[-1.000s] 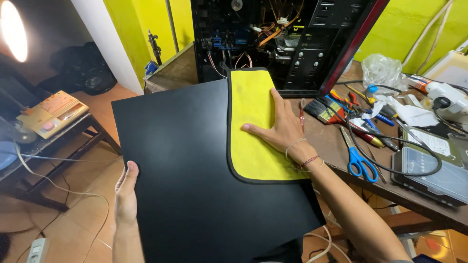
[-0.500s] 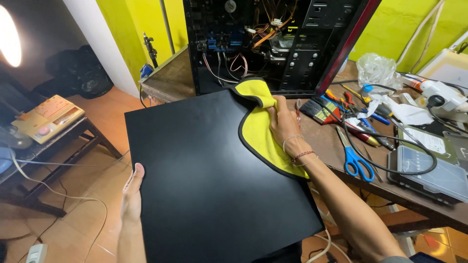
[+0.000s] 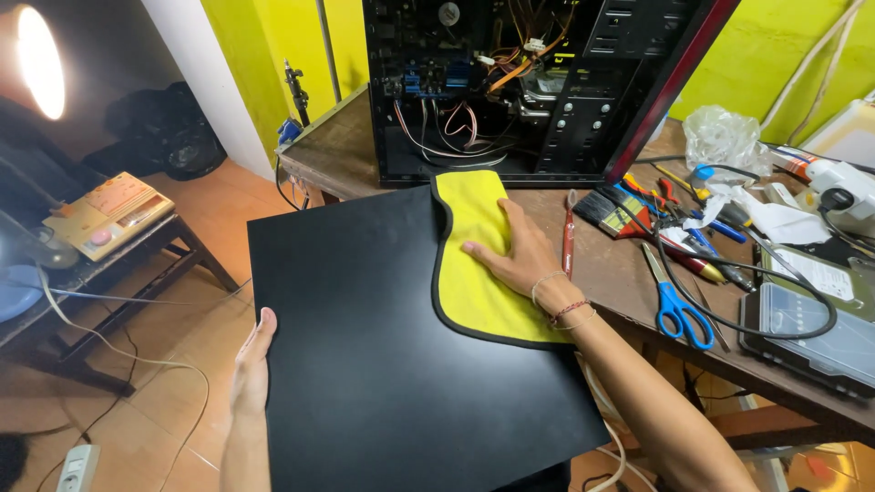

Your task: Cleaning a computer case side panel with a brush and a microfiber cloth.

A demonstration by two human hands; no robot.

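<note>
The open computer case [image 3: 538,82] stands on the wooden table [image 3: 346,150], its inside packed with cables and drive bays. A black side panel [image 3: 365,355] leans out from the table edge. The left hand [image 3: 253,364] grips its left edge; the right hand [image 3: 519,255] lies flat, fingers spread, on a yellow cloth [image 3: 474,273] atop the panel. Blue scissors [image 3: 676,305] lie nearby; tiled floor below.
</note>
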